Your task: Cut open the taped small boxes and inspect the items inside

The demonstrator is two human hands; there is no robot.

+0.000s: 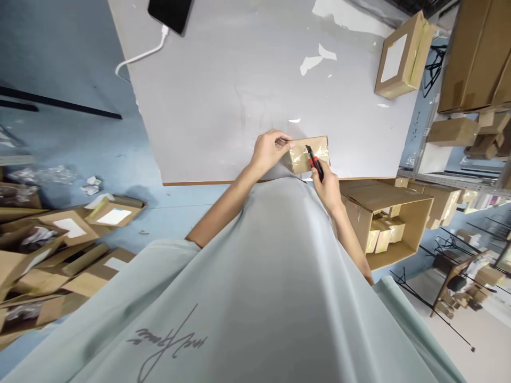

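Observation:
A small cardboard box [298, 159] with shiny clear tape on it rests at the near edge of the grey table, close to my body. My left hand [269, 150] grips the box by its left end, fingers bent at the corner. In my right hand [328, 186] is a red and black box cutter [315, 163]. Its tip lies over the taped face of the box; whether the blade touches the tape I cannot tell.
On the grey table [191, 106] lie a black phone [171, 13] with a white cable and torn paper scraps [311, 64]. A taped carton [403, 56] stands at the far right. Below right, an open carton [387, 260] holds small boxes. Discarded cartons [67, 231] pile up on the left floor.

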